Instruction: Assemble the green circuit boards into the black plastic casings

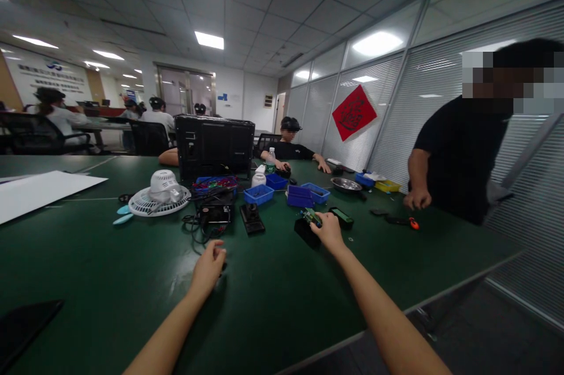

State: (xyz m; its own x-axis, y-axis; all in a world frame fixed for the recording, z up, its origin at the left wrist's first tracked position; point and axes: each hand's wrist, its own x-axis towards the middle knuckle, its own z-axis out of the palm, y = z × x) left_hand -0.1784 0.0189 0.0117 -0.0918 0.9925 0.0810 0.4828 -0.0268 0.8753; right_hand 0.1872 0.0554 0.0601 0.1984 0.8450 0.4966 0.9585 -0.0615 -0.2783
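Note:
My right hand (329,231) pinches a green circuit board (311,217) just above a black casing (305,233) on the table. Right beside that hand lies a dark device with a greenish face (341,217). My left hand (210,266) is over the table nearer to me, its fingers curled inward. A small dark patch shows at its underside; whether it is a held thing or shadow I cannot make out. Beyond the left hand are a black device with cables (214,214) and a black part with a round knob (251,218).
On the green table (264,304) stand a white fan part (161,196), a large black panel housing (215,149), blue bins (259,194), and a metal bowl (346,185). An orange-tipped tool (413,223) lies near a standing person's hand (418,198). Another person (291,149) sits opposite.

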